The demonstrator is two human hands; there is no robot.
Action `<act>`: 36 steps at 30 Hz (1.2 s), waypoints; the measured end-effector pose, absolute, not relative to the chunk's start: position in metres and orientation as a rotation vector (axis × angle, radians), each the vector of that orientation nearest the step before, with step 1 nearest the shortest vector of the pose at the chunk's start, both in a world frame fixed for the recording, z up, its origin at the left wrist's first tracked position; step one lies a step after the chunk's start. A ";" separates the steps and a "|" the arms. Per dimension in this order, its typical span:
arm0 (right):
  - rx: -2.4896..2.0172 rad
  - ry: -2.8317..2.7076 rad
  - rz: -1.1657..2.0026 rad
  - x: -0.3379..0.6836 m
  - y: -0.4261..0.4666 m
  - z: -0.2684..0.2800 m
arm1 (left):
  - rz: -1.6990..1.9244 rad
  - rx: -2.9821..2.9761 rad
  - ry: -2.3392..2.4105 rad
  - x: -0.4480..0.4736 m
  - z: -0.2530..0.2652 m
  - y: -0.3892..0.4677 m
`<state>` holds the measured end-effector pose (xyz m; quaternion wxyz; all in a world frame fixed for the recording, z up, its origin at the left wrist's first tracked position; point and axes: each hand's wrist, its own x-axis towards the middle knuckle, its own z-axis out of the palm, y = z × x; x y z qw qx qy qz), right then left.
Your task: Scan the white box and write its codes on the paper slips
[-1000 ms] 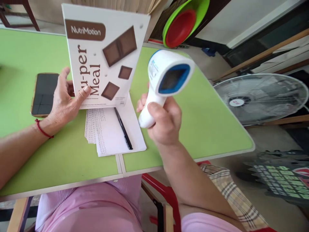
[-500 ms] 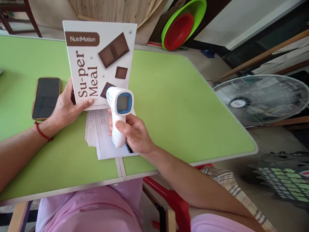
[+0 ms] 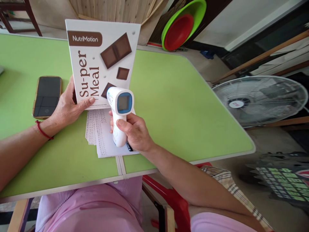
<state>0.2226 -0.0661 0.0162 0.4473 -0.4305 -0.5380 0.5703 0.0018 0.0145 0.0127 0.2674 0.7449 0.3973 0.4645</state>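
Observation:
My left hand (image 3: 72, 104) grips the lower left corner of a white NutriMotion box (image 3: 108, 77), thumb on its front and the other fingers behind. The box stands tilted up, with brown lettering and chocolate pieces printed on it. Wrapped around the handle of a white infrared thermometer (image 3: 119, 129) is my right hand (image 3: 136, 132). The thermometer's blue-rimmed screen faces me and looks blank; its front end is close to the box's lower right part. Below them lie sheets of paper (image 3: 103, 145) with rows of marks, and a black pen (image 3: 129, 146) partly hidden by my right hand.
A phone (image 3: 47, 96) in a brown-edged case lies left of my left hand on the green table (image 3: 173, 106). Past the table's right edge is a fan (image 3: 263, 100). Green and red basins (image 3: 180, 30) stand beyond the far edge, and a red stool (image 3: 176, 199) is below.
The box has shifted slightly to the right with my left hand. The thermometer has barely moved, and both hands keep their hold.

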 end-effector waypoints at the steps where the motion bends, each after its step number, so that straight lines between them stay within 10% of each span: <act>1: -1.072 -1.330 1.410 0.223 -0.066 0.017 | 1.248 2.015 1.081 0.002 0.012 0.015; 19: -0.989 -1.370 1.460 0.219 -0.068 0.032 | 1.213 1.874 1.072 0.000 0.015 0.009; 36: -1.877 -1.907 0.216 0.301 -0.035 0.029 | 1.358 1.967 0.974 -0.004 0.001 0.023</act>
